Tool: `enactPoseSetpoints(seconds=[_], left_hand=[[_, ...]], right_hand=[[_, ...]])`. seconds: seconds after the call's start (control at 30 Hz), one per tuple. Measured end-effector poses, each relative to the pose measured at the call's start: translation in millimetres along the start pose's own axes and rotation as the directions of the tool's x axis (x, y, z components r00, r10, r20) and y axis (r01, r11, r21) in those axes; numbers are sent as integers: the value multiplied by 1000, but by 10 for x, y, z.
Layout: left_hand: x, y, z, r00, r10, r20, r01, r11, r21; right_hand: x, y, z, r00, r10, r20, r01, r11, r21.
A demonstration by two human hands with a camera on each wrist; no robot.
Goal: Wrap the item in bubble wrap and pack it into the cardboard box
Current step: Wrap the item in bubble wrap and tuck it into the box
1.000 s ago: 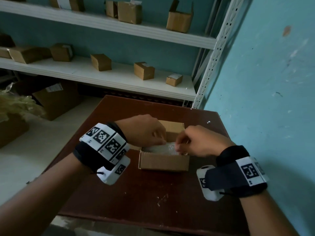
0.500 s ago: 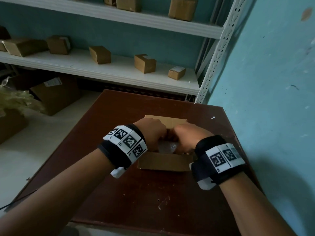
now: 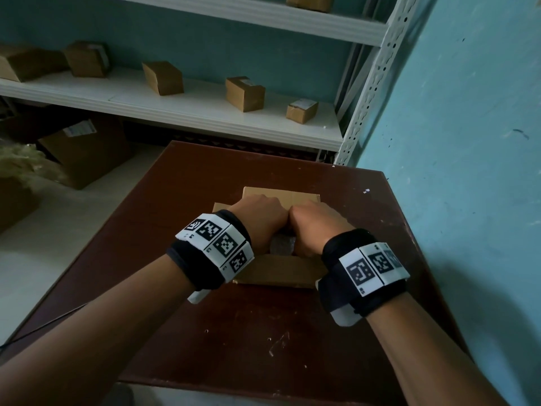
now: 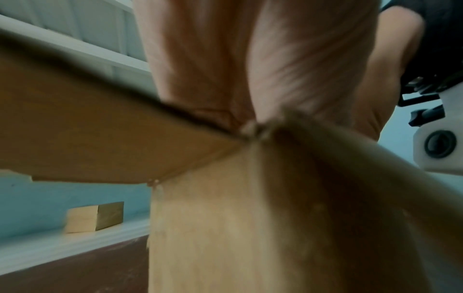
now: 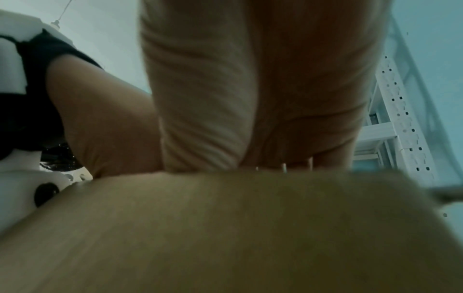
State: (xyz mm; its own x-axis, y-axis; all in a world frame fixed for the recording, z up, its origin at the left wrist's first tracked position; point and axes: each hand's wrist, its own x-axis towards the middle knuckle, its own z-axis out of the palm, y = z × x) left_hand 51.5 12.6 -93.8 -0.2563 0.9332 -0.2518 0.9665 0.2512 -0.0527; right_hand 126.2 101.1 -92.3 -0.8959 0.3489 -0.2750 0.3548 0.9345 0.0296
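A small open cardboard box [image 3: 281, 272] stands on the brown table [image 3: 234, 347], its far flap [image 3: 295, 196] folded back. Both hands reach down into it side by side, knuckles touching. My left hand [image 3: 260, 221] and right hand [image 3: 316, 227] have their fingers curled down onto the bubble-wrapped item [image 3: 282, 244], of which only a grey patch shows between the wrists. The fingertips are hidden inside the box. In the left wrist view the palm [image 4: 225, 59] sinks behind the box corner [image 4: 250, 228]. The right wrist view shows the palm [image 5: 250, 79] behind the box wall [image 5: 225, 228].
A teal wall [image 3: 468, 142] runs close along the table's right side. Behind the table is a white rack [image 3: 369, 83] with several small cardboard boxes [image 3: 244, 93] on its shelf. A bigger carton [image 3: 85, 150] sits on the floor at the left.
The hands have come together from the box's sides and gone deeper into it. The wrapped item has sunk lower and is mostly covered. The head camera has moved closer and tilted down.
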Motion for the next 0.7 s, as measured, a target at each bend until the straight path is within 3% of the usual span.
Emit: enactPoseSetpoints(seconds=[0.23, 0.5, 0.7], left_hand=[[-69, -3, 10, 1000, 7, -10, -7, 1000, -22], [-113, -109, 21, 999, 32, 38, -28, 995, -100], [-95, -58, 99, 999, 43, 18, -41, 996, -82]], right_hand=[[-77, 7, 65, 999, -19, -42, 22, 998, 54], [-88, 93, 29, 992, -77, 97, 74, 997, 32], [-91, 89, 132, 994, -103, 47, 102, 995, 11]])
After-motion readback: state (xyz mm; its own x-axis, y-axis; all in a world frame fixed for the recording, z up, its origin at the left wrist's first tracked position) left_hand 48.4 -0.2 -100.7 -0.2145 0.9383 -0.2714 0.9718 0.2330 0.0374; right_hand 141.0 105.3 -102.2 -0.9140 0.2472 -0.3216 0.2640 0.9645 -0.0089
